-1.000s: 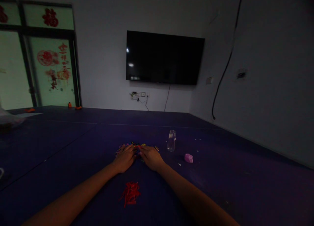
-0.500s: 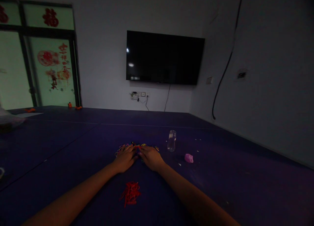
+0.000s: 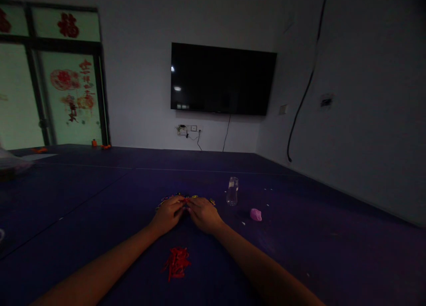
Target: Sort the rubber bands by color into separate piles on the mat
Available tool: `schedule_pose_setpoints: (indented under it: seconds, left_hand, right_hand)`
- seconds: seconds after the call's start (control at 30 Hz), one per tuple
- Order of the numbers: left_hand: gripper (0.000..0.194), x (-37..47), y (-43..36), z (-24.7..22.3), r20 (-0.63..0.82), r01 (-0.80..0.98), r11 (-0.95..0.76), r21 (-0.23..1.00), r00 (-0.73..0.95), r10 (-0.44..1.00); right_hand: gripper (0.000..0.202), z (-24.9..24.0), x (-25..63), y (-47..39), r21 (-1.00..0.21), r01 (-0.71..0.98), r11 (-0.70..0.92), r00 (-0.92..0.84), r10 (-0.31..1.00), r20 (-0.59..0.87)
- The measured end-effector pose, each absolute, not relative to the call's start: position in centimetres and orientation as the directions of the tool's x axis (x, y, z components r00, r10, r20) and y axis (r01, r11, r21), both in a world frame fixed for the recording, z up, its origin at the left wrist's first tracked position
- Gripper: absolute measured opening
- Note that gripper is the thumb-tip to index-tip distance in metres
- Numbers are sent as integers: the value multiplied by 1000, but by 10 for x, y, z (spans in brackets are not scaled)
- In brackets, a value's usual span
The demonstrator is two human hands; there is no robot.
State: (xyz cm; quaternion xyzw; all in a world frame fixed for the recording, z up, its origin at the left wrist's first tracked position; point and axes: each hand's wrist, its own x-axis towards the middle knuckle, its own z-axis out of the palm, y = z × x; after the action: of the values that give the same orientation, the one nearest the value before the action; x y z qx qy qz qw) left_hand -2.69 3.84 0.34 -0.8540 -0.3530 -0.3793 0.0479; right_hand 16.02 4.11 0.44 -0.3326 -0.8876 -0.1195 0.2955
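Note:
My left hand (image 3: 167,216) and my right hand (image 3: 204,213) meet fingertip to fingertip over a spread of multicoloured loops (image 3: 212,202) that look like rubber bands. A bit of red band (image 3: 185,200) shows between the fingertips, and both hands look closed on it. Dimness and the fingers themselves hide the exact grip. Most of the coloured loops lie under or behind my hands. Nearer to me, between my forearms, is a small heap of red bands (image 3: 178,262) on the purple surface (image 3: 213,270).
Right of my hands stands a clear bottle (image 3: 232,191), with a crumpled pink item (image 3: 256,214) beside it. Small white scraps (image 3: 243,223) are scattered nearby. Orange objects (image 3: 105,147) lie at the far left edge. A television (image 3: 222,79) hangs on the far wall.
My left hand's fingers have drawn in from lying spread over the loops, towards the right fingertips. My right hand stays almost in place, and the red heap is unchanged.

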Motion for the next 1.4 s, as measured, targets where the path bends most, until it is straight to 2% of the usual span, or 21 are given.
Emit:
schedule_pose_setpoints:
  seconds: [0.2, 0.3, 0.4, 0.53, 0.63, 0.73, 0.83, 1.03, 1.3, 1.4]
  left_hand:
    - [24, -30, 41, -1, 718, 600, -752, 271, 394, 573]
    - [24, -31, 41, -2, 723, 575, -767, 284, 398, 565]
    - [20, -28, 37, 0, 722, 553, -771, 317, 387, 574]
    - [16, -22, 27, 4, 705, 528, -750, 398, 347, 618]
    - [15, -18, 21, 6, 713, 529, -743, 410, 321, 623]
    - [15, -17, 18, 8, 727, 531, -747, 401, 311, 612]
    - [15, -16, 17, 9, 757, 509, -775, 376, 314, 573]
    - [14, -16, 19, 8, 822, 448, -840, 306, 320, 471]
    - [12, -18, 22, 5, 801, 510, -792, 336, 288, 525]
    - [11, -17, 23, 4, 780, 534, -767, 356, 281, 558]
  right_hand:
    - [34, 4, 159, 38, 105, 610, 786, -684, 454, 570]
    - [34, 4, 158, 36, 100, 580, 808, -693, 425, 582]
    - [32, 2, 155, 34, -25, 559, 829, -636, 448, 629]
    - [38, 0, 148, 31, -296, 552, 780, -453, 578, 679]
    - [35, -1, 144, 31, -457, 521, 721, -328, 663, 672]
    - [31, -4, 142, 33, -624, 418, 660, -233, 742, 628]
    - [31, -8, 140, 37, -772, 239, 590, -141, 807, 573]
    - [29, -7, 139, 37, -858, 22, 513, -85, 856, 510]
    - [33, -10, 132, 38, -894, -152, 421, -40, 901, 431]
    - [37, -14, 133, 41, -897, -147, 416, -63, 902, 428]
